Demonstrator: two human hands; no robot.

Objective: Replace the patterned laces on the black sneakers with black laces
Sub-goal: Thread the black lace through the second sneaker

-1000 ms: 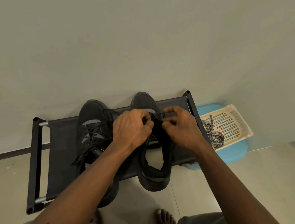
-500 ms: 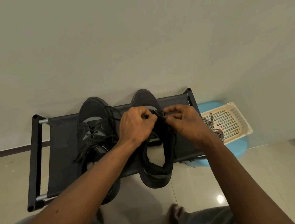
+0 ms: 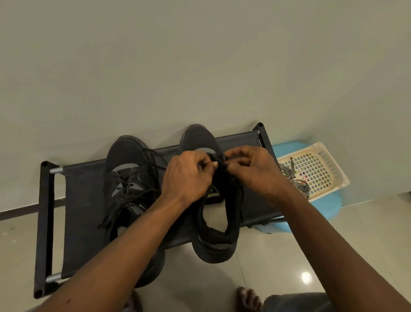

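Head camera looks steeply down, close above the shoe rack [image 3: 80, 202].

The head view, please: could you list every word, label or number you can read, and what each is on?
Nothing reads clearly.
White lettering on the left-hand sneaker: too small to read.
Label on the other sneaker's tongue: partly hidden, unreadable.
Coloured marks seen through the basket: blurred.
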